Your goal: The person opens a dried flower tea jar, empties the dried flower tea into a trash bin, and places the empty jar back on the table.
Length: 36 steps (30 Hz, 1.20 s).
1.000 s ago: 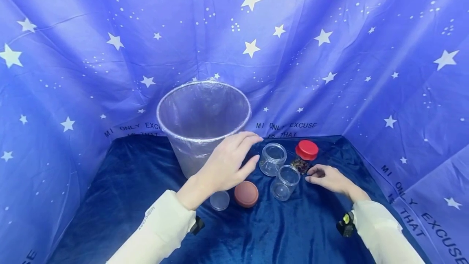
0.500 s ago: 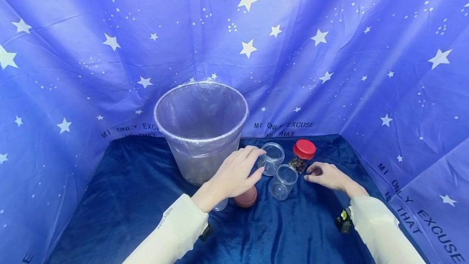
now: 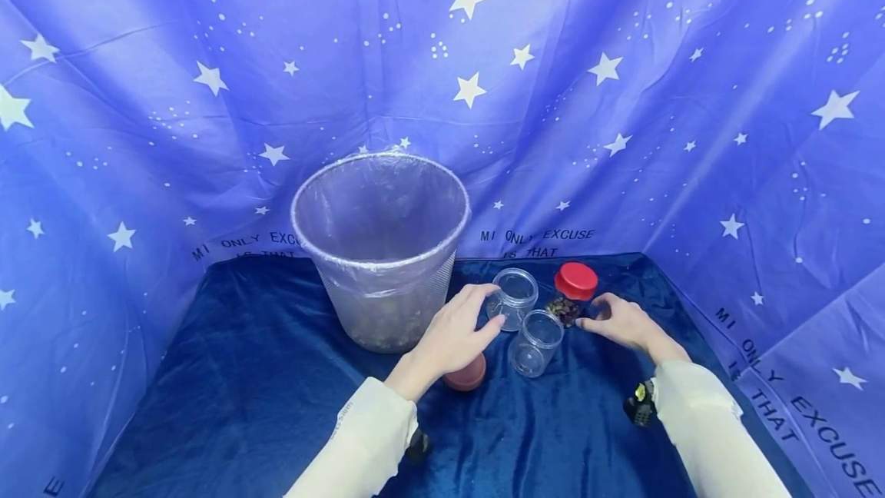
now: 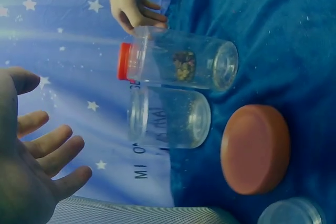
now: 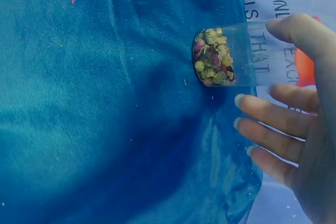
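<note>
My left hand (image 3: pixel 459 333), fingers apart, is beside a clear open-topped jar (image 3: pixel 516 306). The left wrist view shows that hand (image 4: pixel 39 156) holding nothing. In front of this jar stands a second clear, open-topped jar (image 3: pixel 535 348). Behind them, to the right, is a jar with a red lid (image 3: pixel 576 280) and dried flower buds (image 5: pixel 212 59) inside. My right hand (image 3: pixel 625 323) is at that jar, thumb and fingers spread on either side; whether they touch it I cannot tell. A brownish-pink round lid (image 3: pixel 466 375) lies partly hidden below my left hand.
A mesh bin (image 3: pixel 380 306) with a clear plastic liner stands behind my left hand, at the back of the dark blue cloth (image 3: pixel 242 390). A clear round lid (image 4: pixel 291 214) lies by the brownish-pink one. A star-printed curtain (image 3: pixel 373 60) encloses the back and sides.
My left hand has come down and to the right, from in front of the bin to beside the back clear jar. My right hand has spread its fingers wider near the red-lidded jar.
</note>
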Each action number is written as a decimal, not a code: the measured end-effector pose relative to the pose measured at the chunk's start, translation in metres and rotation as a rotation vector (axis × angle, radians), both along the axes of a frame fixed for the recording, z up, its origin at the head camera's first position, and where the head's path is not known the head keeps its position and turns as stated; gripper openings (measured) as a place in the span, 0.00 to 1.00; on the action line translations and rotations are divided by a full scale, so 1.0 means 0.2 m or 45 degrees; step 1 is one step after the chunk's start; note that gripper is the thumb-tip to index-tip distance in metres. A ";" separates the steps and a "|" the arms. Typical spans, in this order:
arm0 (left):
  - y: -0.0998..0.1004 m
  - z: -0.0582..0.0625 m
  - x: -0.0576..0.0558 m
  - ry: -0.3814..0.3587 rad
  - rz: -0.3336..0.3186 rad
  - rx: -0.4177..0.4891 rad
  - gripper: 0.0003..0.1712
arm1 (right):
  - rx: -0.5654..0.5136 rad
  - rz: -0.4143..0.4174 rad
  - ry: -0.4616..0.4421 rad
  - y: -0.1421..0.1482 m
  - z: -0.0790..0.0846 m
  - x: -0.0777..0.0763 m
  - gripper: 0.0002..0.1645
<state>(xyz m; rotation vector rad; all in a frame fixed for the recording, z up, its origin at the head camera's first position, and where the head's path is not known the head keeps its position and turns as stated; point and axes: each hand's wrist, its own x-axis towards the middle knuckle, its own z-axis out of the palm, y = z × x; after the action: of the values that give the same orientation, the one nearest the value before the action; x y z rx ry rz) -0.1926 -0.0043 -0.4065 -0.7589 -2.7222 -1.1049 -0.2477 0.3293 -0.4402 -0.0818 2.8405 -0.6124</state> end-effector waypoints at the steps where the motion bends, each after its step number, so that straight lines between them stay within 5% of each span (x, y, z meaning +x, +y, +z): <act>1: 0.00 -0.01 0.00 -0.017 0.008 0.014 0.28 | -0.002 -0.018 0.005 0.00 -0.01 0.00 0.48; 13: 0.01 -0.11 -0.03 -0.097 0.059 0.001 0.30 | -0.244 -0.127 0.102 -0.07 -0.08 -0.03 0.64; 23: 0.01 -0.14 -0.04 -0.104 0.083 -0.079 0.31 | -0.264 -0.219 0.036 -0.14 -0.13 -0.06 0.68; 36: -0.01 -0.18 -0.04 -0.139 0.065 -0.107 0.31 | -0.176 -0.324 0.192 -0.21 -0.18 -0.07 0.62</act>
<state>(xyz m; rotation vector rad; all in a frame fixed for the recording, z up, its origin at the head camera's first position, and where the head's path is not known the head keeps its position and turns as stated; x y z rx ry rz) -0.2007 -0.0061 -0.4421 -0.6536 -2.8775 -1.0573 -0.2625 0.2883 -0.4764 0.2230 2.9746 -0.8906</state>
